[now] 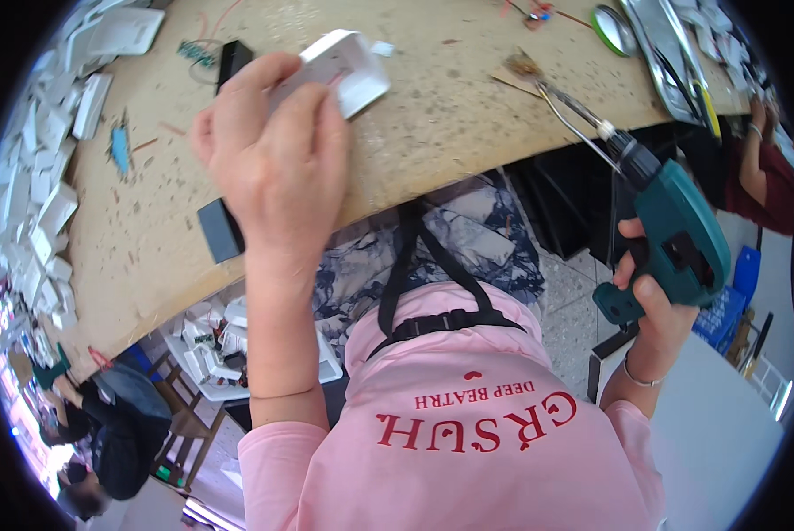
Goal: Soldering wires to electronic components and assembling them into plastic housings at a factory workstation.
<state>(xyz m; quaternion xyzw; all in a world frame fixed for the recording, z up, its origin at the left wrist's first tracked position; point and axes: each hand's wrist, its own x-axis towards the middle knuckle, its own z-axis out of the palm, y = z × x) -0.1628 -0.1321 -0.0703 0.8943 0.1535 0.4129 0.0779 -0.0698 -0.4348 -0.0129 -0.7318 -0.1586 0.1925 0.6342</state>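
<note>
The single head-worn fisheye looks steeply down, close over the person's chest and the workbench (432, 133) edge (straight lines bowing near the rim).

Left hand (273, 150) extended, gripping; right hand (658, 301) clenched.

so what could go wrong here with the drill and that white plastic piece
1. The left hand holds the white plastic housing only by hand on the wooden bench; if the bit catches, the piece could twist or slip toward the fingers.
2. The right hand holds the green power screwdriver off the bench edge, its long bit angled, so it may skid off target.
3. Small loose parts near the housing could get knocked off.
</note>
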